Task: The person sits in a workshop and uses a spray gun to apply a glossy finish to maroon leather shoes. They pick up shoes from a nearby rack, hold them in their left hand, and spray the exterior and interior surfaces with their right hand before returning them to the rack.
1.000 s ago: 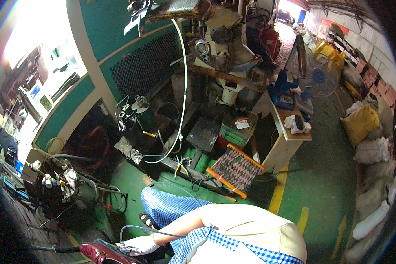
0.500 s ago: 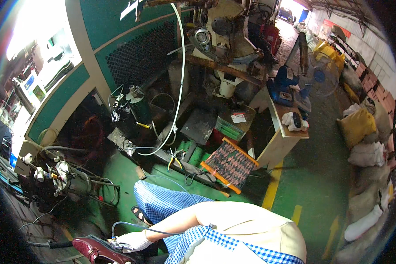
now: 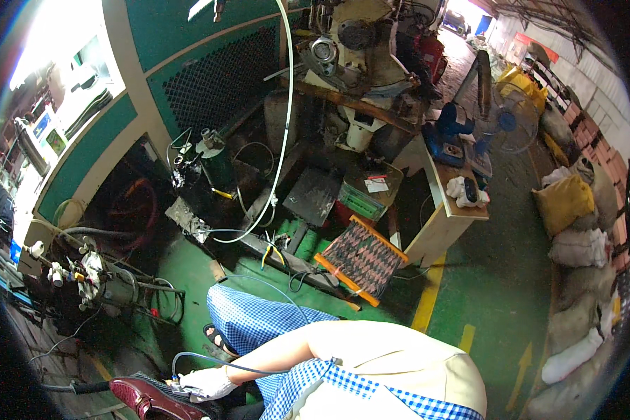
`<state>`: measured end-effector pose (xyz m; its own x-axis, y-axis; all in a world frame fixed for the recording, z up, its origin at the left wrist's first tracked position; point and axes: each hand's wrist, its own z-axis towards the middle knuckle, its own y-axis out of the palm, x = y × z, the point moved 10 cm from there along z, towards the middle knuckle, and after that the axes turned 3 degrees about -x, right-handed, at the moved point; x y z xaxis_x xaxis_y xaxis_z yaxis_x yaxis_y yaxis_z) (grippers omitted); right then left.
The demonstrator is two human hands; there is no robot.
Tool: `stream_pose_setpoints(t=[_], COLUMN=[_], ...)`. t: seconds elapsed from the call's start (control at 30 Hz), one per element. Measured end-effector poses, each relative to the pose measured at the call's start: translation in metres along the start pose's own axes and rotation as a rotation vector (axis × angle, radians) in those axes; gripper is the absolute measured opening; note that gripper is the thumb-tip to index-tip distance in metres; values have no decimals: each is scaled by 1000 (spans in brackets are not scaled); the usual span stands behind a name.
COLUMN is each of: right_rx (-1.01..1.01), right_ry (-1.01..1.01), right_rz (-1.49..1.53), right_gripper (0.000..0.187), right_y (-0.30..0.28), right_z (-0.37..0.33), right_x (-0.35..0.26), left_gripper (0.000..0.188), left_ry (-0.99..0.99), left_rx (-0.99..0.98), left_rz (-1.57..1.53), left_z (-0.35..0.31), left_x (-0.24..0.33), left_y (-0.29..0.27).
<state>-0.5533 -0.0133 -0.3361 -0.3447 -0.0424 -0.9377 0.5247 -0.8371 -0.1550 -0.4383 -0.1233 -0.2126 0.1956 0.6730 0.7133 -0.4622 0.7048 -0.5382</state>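
At the lower left, a dark red leather shoe (image 3: 138, 393) lies on its side, its black sole edge against my gloved fingers. My right hand (image 3: 206, 384) wears a white glove and is closed round the fitting at the end of a thin blue hose (image 3: 220, 362). The glove hides most of what it grips. My right arm, in a cream sleeve, reaches across my blue-and-white checked apron (image 3: 259, 315). My left hand does not show; the frame's lower edge cuts off that side of the shoe.
An orange-framed woven stool (image 3: 362, 260) stands ahead on the green floor. Pliers (image 3: 276, 253) rest on a dark beam near it. A wooden table (image 3: 444, 203) bears a blue device. Valves and hoses (image 3: 91, 273) crowd the left. Sacks (image 3: 565, 203) line the right wall.
The view has shifted slightly, so the surroundings sit a little differently. My right hand and the shoe appear slightly further left, still together.
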Motion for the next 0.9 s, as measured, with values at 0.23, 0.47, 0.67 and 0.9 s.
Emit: stream_pose_setpoints(t=[0.23, 0.47, 0.67, 0.9], right_rx=[44, -85, -152, -27], right_ry=[61, 62, 167, 70], right_rz=[241, 27, 32, 97], right_gripper=[28, 41, 47, 39], right_y=[7, -1, -5, 29], right_z=[1, 3, -1, 19], right_x=[16, -7, -15, 68], left_gripper=[91, 84, 79, 61], left_ry=[-88, -114, -125, 396], left_rx=[-40, -52, -126, -54], left_rz=[-97, -77, 34, 61], left_z=[-2, -2, -1, 4], left_x=[1, 4, 11, 25], left_y=[3, 4, 1, -13])
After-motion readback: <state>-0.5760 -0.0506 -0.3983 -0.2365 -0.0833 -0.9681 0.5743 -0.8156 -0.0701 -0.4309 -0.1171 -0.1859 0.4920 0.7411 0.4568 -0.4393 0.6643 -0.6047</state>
